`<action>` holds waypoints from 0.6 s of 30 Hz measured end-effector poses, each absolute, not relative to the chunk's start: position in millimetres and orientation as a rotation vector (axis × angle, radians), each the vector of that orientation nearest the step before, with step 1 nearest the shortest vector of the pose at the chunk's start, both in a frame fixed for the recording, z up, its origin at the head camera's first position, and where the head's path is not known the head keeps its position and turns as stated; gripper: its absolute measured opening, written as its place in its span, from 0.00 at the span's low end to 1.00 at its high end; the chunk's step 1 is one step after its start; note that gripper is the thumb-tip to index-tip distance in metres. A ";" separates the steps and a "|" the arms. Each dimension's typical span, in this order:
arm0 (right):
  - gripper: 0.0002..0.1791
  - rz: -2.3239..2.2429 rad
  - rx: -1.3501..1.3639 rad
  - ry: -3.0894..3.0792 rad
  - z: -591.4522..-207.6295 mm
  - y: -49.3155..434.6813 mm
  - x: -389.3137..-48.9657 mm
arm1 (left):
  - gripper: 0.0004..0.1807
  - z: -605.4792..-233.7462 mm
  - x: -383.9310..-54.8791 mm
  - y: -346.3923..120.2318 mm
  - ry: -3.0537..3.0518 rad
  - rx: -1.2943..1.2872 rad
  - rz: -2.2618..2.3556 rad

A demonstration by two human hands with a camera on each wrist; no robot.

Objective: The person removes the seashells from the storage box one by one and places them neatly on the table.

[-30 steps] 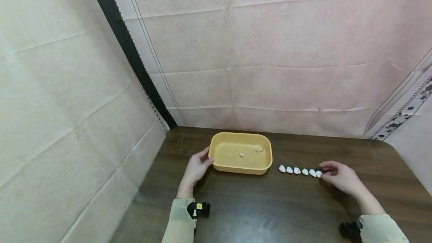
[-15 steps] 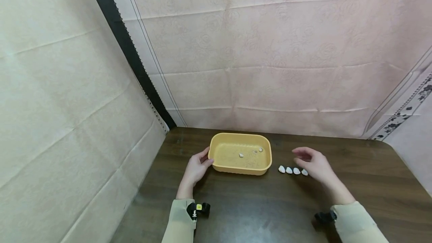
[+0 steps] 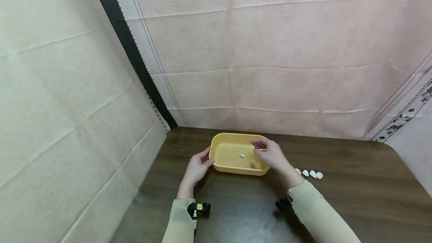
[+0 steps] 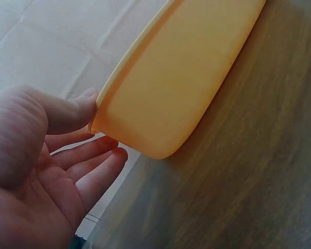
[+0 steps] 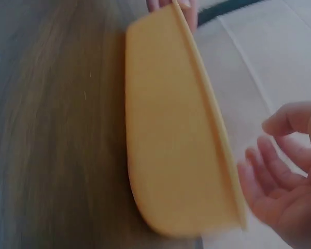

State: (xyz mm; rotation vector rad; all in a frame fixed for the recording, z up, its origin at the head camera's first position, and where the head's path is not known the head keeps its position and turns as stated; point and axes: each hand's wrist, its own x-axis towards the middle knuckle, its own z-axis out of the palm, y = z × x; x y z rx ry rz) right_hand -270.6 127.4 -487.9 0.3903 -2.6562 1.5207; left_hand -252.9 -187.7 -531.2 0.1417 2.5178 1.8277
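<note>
A shallow yellow plastic tub [image 3: 233,169] rests on the wooden table. My left hand [image 3: 196,167] grips its left end; the left wrist view shows the thumb [image 4: 83,109] at the rim and the fingers outside the wall. Over the tub's right part hovers my right hand [image 3: 270,156], its fingers loosely bent. In the right wrist view the thumb and forefinger are apart, with nothing seen between them. One small whitish shell-like piece [image 3: 242,155] lies on the tub's floor; my right hand covers part of the inside.
Right of the tub runs a row of small white shell-like pieces [image 3: 312,174], its left end hidden behind my right forearm. Pale cloth hangs behind the table [image 3: 236,205] and along its left side. A small black camera is worn on each wrist.
My right hand has moved left from the right end of the row of white pieces to above the tub. The row's right end is uncovered again. My left hand stays on the tub.
</note>
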 end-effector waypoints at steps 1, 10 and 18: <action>0.19 1.522 0.395 -2.658 -490.4 122.7 -274.1 | 0.31 -530.6 -252.6 -187.4 2.522 0.137 1.824; 0.21 1.342 0.355 -2.704 -506.4 105.9 -297.1 | 0.30 -528.5 -251.8 -186.1 2.534 0.118 1.806; 0.20 1.289 0.286 -2.762 -509.1 102.6 -306.3 | 0.30 -528.4 -251.0 -187.1 2.531 0.128 1.802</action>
